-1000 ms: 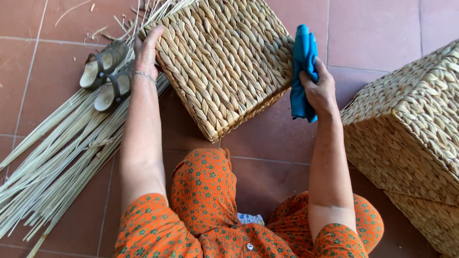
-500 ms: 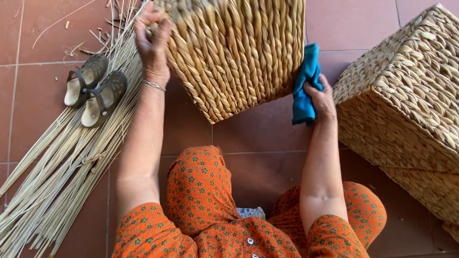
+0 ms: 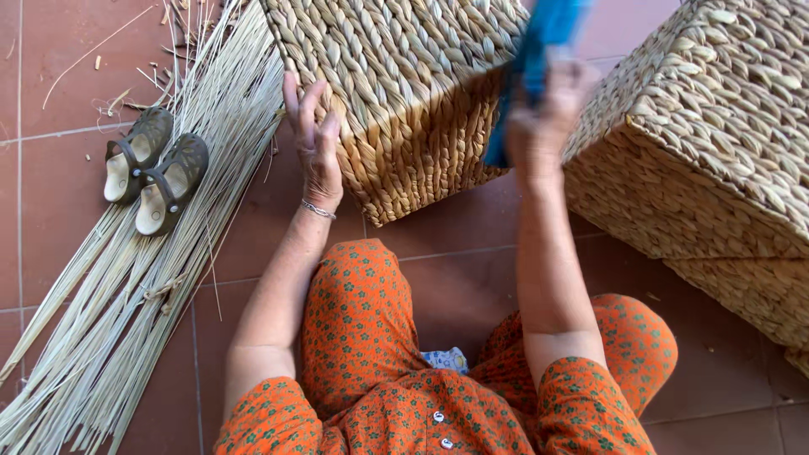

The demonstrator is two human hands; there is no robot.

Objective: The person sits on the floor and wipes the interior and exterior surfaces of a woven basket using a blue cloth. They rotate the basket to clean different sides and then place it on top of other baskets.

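Head view, looking down on someone seated on the tiled floor. Her left hand lies open, fingers spread flat against the side of a woven basket, apparently bracing it while it stands tipped on one corner. The right hand, blurred, is closed around a blue cloth pressed to the basket's far side. Its weave is thick, pale, braided straw. Beyond the left hand lie loose reeds and sandals; a second basket sits beside the right.
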